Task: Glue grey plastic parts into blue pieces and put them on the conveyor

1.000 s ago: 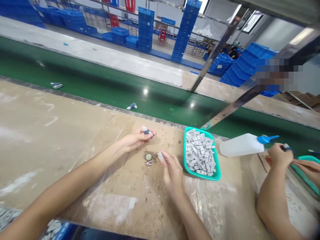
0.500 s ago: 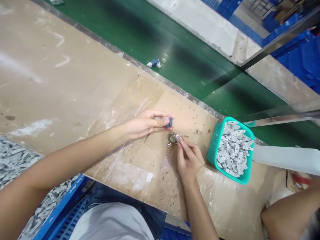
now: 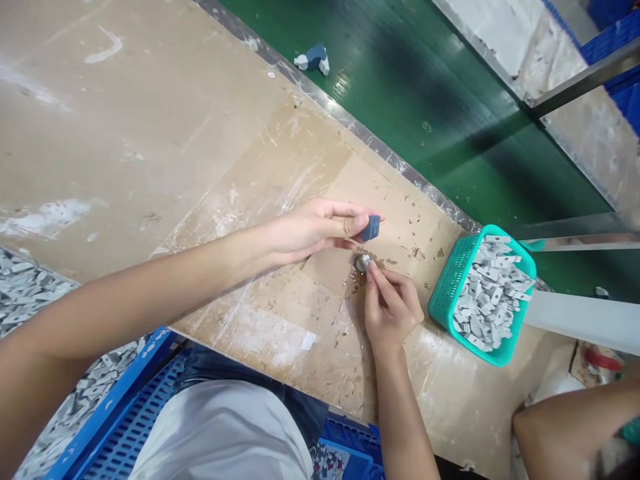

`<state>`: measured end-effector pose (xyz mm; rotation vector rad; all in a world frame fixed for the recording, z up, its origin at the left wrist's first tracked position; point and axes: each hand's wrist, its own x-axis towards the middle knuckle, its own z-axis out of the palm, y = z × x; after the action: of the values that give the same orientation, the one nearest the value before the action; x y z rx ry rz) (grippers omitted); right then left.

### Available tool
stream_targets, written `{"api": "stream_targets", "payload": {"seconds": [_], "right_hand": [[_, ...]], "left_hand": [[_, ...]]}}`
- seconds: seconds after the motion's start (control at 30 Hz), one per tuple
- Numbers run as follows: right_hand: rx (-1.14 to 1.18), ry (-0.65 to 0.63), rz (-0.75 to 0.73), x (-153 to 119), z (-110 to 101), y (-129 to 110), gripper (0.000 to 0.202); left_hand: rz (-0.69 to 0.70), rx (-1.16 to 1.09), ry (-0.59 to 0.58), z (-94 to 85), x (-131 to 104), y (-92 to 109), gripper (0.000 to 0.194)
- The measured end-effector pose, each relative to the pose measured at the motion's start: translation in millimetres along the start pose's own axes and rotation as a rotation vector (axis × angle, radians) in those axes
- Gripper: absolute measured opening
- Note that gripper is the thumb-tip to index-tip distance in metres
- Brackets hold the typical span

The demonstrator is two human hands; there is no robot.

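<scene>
Between the thumb and fingers of my left hand (image 3: 325, 230) is a small dark blue plastic part (image 3: 371, 229), held above the table. My right hand (image 3: 393, 303) pinches a small light grey plastic piece (image 3: 367, 261) by one end. That piece is over a small round dish (image 3: 361, 264) on the cardboard, but I cannot tell whether it touches the dish. Wet-looking spots surround the dish. Just to the right of my right hand stands a turquoise basket (image 3: 440, 293) filled with light grey plastic pieces (image 3: 493, 293).
A green conveyor belt (image 3: 380, 100) runs along the far edge, with a blue and white part (image 3: 314, 60) on it. Many grey pieces (image 3: 30, 293) fill a bin at lower left. Another person's arm (image 3: 565, 420) rests at lower right. A metal post (image 3: 585, 83) stands beyond the belt.
The view has shifted, and the table and belt appear nearer. The blue part in my left hand now shows its broad face. My right hand holds the grey piece over the dish.
</scene>
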<state>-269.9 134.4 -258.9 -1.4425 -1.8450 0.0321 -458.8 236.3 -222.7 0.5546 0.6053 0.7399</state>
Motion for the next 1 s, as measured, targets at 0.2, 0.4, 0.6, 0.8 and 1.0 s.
{"api": "stream_targets", "payload": {"seconds": [0.2,0.4,0.6,0.8,1.0], "right_hand": [[0.002,-0.01,0.015,-2.4,0.0,2.4,0.036],[0.093,0.123,0.163,5.2,-12.9,-3.8,0.035],[0.251,0.205,0.286,10.9,-33.1,-20.6,0.033],[0.321,0.151,0.272,8.5,-40.8,-30.7,0.028],[0.35,0.097,0.253,8.1,-43.4,-32.9,0.032]], "left_hand": [[0.0,0.054,-0.007,-2.3,0.1,-1.5,0.025],[0.054,0.361,-0.024,-1.6,-1.9,-5.1,0.031],[0.06,0.524,-0.099,13.1,-14.7,-11.3,0.031],[0.036,0.43,-0.16,21.1,-22.0,-20.2,0.033],[0.025,0.431,-0.168,24.7,-23.3,-21.2,0.032]]}}
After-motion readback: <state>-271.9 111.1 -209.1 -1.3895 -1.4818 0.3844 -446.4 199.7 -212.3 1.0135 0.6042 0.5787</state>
